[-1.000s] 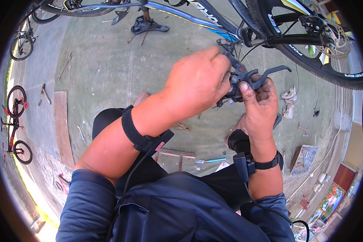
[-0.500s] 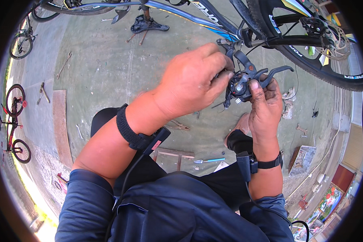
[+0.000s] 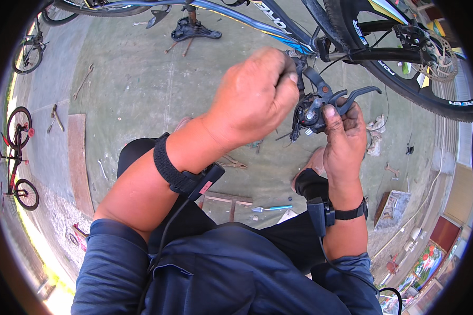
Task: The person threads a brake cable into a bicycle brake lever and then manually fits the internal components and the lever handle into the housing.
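Note:
A black brake and shift lever unit (image 3: 313,107) is steadied by my right hand (image 3: 346,131), thumb in front and fingers behind the lever. The round shifter body lies exposed on its left side, with its inner parts showing. Just left of the unit, my left hand (image 3: 260,97) is closed, thumb pressed to the curled fingers. Whatever those fingers hold, if anything, is hidden. Behind the unit, the bicycle frame (image 3: 242,23) rests upside down, its saddle (image 3: 195,30) on the ground.
The front wheel (image 3: 394,73) with its brake disc (image 3: 440,59) fills the upper right. Pliers (image 3: 235,164), a blue-handled tool (image 3: 272,208) and a wrench (image 3: 392,170) lie on the green floor. A rag (image 3: 375,135) lies right of my right hand. Another bicycle (image 3: 18,160) stands far left.
My left hand has drawn slightly up and left, off the shifter body, its fingers curling in more. My right hand still grips the unit in nearly the same place.

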`<state>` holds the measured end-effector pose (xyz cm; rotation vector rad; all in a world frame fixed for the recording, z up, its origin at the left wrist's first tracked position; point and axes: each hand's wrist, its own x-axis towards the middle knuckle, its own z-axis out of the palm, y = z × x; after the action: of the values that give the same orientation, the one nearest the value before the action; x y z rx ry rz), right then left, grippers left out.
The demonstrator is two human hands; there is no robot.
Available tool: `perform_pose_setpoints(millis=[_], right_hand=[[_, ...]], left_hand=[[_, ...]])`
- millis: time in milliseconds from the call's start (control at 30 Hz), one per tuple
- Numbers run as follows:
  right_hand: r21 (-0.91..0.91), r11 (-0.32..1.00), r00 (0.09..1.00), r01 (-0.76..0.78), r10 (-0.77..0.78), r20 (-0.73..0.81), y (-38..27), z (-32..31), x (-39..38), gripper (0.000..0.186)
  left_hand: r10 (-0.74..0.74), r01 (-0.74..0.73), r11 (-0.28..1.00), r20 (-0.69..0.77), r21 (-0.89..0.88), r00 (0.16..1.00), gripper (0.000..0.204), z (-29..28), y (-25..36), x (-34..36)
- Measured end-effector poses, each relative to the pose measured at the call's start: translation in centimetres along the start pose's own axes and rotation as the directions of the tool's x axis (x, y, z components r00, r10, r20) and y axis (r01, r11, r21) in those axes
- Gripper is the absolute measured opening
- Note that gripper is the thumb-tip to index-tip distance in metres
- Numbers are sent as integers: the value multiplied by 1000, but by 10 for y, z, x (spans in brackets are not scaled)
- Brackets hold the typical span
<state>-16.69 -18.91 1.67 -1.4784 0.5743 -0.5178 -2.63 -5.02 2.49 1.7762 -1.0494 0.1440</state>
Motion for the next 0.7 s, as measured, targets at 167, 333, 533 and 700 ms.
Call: perform_pose_setpoints(millis=[167,333,533,700], right_hand=[[24,999,999,-31,32,-17,1,-4,2,43],[101,992,997,-70,71,-6,0,-3,2,46],[109,991,997,-82,83,-8,1,-3,3,48],[136,984,992,-116,107,68,1,-5,3,50]], left_hand=[[-200,196,965,-1,-174,980,15,-15,-5,5],[-360,370,924,104,-95,927,14,-22,-9,9],[-284,302,940,126,-160,950,19,-13,-13,2],[-160,205,965,257,-162,953,32,-11,-10,1]])
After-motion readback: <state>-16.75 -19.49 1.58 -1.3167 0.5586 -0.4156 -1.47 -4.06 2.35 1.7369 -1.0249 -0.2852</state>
